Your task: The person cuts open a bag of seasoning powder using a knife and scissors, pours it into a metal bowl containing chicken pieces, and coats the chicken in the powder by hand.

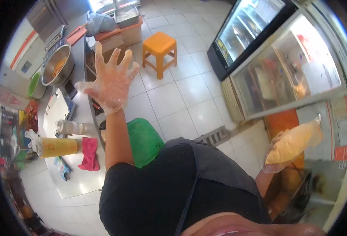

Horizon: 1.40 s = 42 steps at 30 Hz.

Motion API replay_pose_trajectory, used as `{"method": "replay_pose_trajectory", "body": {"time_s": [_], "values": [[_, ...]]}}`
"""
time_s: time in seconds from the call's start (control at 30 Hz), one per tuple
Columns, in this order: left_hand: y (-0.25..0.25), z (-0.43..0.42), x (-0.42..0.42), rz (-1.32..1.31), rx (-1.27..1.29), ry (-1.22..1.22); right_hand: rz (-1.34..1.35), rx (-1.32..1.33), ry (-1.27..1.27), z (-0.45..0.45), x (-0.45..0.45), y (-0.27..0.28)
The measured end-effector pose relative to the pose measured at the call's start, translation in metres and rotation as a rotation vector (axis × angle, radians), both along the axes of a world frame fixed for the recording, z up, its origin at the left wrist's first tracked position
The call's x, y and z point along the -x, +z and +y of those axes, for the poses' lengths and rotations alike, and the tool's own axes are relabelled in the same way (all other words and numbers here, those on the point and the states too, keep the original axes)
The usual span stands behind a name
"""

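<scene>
My left hand [111, 84], in a clear plastic glove, is stretched out at upper left with its fingers spread. It holds nothing and is nearest to the metal counter's edge. At the right, my right hand [271, 165], also in a clear glove, is wrapped round a clear plastic bag [293, 144] filled with something pale yellow-orange. The bag is tilted, its top end pointing up and to the right. What the filling is I cannot tell.
A counter [81, 188] on the left bears a metal bowl [65, 76], a yellow container [59, 147], a clear jar [70, 127] and a red cloth [89, 154]. An orange stool [159, 43] and a green stool [144, 141] stand on the floor. A glass-front fridge [287, 70] is at right.
</scene>
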<state>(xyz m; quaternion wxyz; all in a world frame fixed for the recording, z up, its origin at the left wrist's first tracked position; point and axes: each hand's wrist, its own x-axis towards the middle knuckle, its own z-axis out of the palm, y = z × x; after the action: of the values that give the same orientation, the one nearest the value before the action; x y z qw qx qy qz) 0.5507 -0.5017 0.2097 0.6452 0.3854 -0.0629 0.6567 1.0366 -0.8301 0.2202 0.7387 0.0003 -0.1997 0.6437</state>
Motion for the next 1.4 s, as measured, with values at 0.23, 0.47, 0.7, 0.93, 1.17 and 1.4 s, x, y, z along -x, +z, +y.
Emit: {"method": "replay_pose_trajectory", "body": {"time_s": [0.23, 0.47, 0.7, 0.93, 1.17, 1.4], "values": [[0.017, 0.117, -0.074, -0.066, 0.045, -0.117, -0.066, 0.109, -0.180, 0.138, -0.081, -0.024], [0.033, 0.167, -0.052, 0.157, -0.002, 0.360, -0.186, 0.148, 0.038, 0.353, -0.122, -0.079], [0.080, 0.140, -0.007, 0.313, 0.093, 0.980, -0.050, 0.085, 0.437, 0.610, -0.046, -0.073], [0.053, 0.119, 0.078, 0.393, 0.193, 1.572, -0.227, 0.105, 0.741, 0.800, 0.117, -0.069], [0.028, 0.114, 0.182, 0.520, 0.399, 1.939, -0.334, 0.114, 0.909, 0.887, 0.347, -0.055], [0.021, 0.148, 0.260, 0.493, 0.523, 2.168, -0.529, 0.046, 0.902, 0.956, 0.556, -0.026]]}}
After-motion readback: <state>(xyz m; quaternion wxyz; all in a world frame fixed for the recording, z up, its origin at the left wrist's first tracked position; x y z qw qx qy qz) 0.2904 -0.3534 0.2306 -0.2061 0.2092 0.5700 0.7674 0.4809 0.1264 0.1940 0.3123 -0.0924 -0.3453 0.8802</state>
